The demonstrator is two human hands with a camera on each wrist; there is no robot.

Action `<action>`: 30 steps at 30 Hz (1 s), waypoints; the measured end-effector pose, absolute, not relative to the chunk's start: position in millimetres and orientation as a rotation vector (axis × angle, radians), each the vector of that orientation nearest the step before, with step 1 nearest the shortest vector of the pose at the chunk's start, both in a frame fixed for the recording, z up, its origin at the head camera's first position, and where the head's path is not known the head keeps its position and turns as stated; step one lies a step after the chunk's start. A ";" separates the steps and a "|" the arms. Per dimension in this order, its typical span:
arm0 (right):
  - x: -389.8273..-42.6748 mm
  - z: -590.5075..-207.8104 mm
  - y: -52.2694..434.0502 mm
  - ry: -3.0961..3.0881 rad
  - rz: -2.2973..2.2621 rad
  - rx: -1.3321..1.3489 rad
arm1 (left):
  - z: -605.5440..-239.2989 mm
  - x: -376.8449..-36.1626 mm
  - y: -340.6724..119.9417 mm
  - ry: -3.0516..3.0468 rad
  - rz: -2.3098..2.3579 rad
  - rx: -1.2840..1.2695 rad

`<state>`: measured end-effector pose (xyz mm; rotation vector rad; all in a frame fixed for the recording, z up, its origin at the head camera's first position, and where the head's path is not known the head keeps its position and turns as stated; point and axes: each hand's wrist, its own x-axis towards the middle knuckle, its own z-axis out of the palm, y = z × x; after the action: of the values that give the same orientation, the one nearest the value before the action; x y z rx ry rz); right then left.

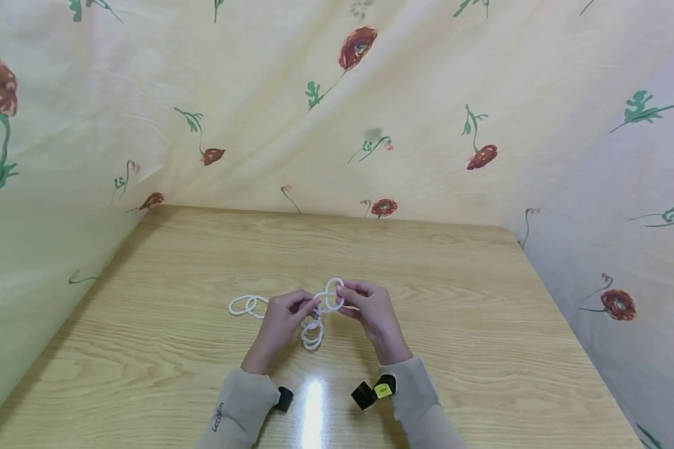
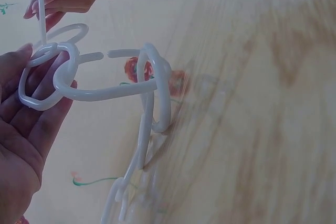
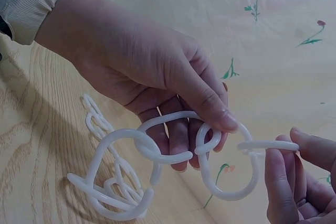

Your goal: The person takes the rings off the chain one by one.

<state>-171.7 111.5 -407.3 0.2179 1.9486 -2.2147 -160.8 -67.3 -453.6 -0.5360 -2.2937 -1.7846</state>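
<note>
- Chain [image 1: 314,312] of white plastic C-shaped links is held just above the desk [image 1: 483,324], between both hands, with its loose ends trailing onto the wood.
- One link is pinched by the left hand [image 1: 281,321], thumb pressed over curled fingers [image 3: 181,129].
- The neighbouring open link [image 3: 247,174] is pinched at its tip by the right hand [image 1: 371,312], fingers narrow around it.
- Slippage is judged the main risk: the links are smooth and thin, so a tip could be lost from the pinch.
- Unhooking elsewhere is also possible, since each link has a gap through which a twisted neighbour could slide out.
- Tangling of the hanging loops [image 1: 312,337] could be caused by turning the held links.
</note>
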 end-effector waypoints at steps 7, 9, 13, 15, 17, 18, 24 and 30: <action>-172.8 -407.0 112.8 1.951 -2.221 0.225 | -453.0 -161.1 -67.1 -2.290 -1.750 -0.562; -172.8 -406.9 113.0 1.938 -2.225 0.233 | -452.8 -160.5 -67.4 -2.284 -1.733 -0.580; -171.9 -406.8 113.7 1.916 -2.222 0.253 | -453.1 -159.3 -67.6 -2.293 -1.702 -0.593; -172.0 -407.1 114.2 1.908 -2.223 0.262 | -453.4 -159.2 -67.4 -2.298 -1.694 -0.596; -171.9 -406.7 114.7 1.908 -2.214 0.265 | -453.0 -158.7 -67.5 -2.303 -1.688 -0.599; -172.0 -406.5 115.0 1.906 -2.210 0.266 | -452.8 -158.6 -67.6 -2.303 -1.686 -0.604; -172.7 -405.2 117.3 1.883 -2.217 0.266 | -452.6 -158.1 -67.2 -2.317 -1.671 -0.598; -173.6 -404.0 118.8 1.868 -2.214 0.272 | -452.5 -158.6 -67.2 -2.319 -1.646 -0.607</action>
<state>-173.6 118.8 -404.0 0.2723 1.8678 -2.2141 -158.6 -67.2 -452.5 -0.6073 -2.3194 -1.6460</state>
